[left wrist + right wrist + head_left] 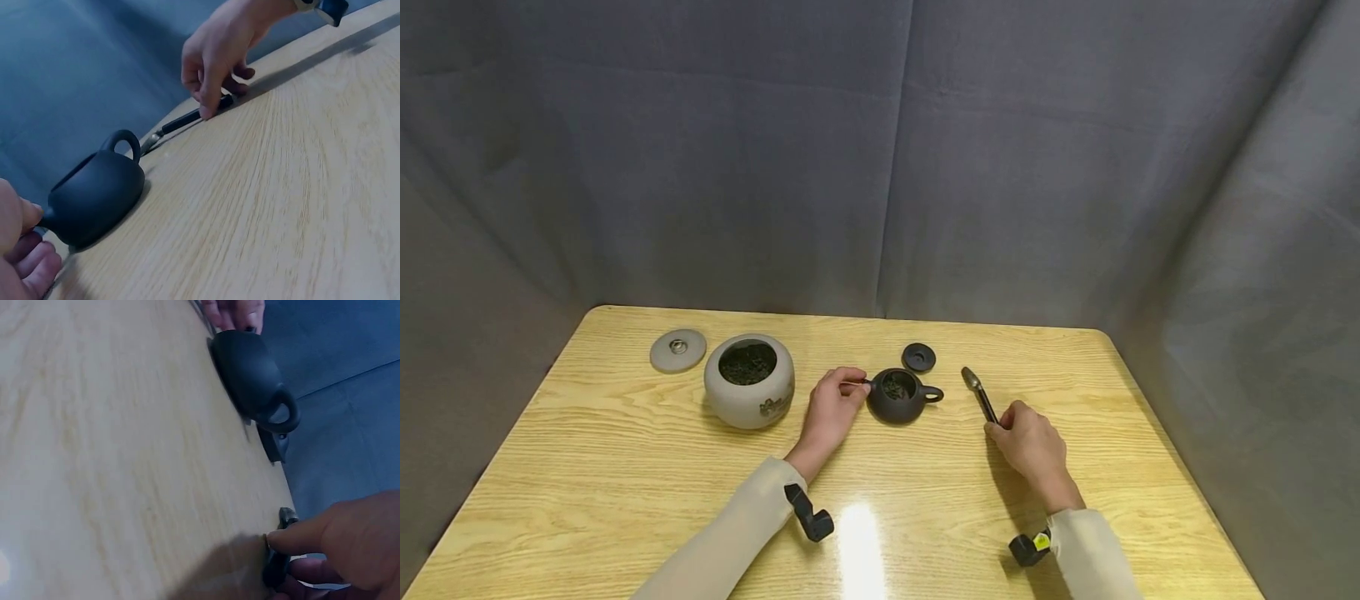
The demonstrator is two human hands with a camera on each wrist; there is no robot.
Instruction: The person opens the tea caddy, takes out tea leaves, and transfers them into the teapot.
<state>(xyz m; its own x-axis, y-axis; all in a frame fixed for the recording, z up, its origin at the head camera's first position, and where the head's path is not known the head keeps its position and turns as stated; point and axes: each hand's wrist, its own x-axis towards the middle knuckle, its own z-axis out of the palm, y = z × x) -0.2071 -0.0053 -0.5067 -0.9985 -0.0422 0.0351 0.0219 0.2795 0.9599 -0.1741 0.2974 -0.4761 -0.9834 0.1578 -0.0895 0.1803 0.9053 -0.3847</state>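
A small dark teapot (897, 408) stands upright on the table without its lid, dark leaves visible inside. My left hand (835, 410) pinches its spout between thumb and fingers; the handle points right. To the right, my right hand (1032, 440) pinches the end of a slim black-handled utensil (981, 398) with a metal, spoon-like tip. That utensil lies on or just above the wood, tip pointing away and toward the teapot's side. In the left wrist view, the teapot (100, 197) shows its handle near the utensil's tip. Behind the teapot lies its dark lid (919, 357).
A round pale jar (748, 408) with dark leaves inside stands left of my left hand. Its flat lid (677, 351) lies farther left. Grey curtains (880, 167) hang behind and beside the wooden table (625, 500).
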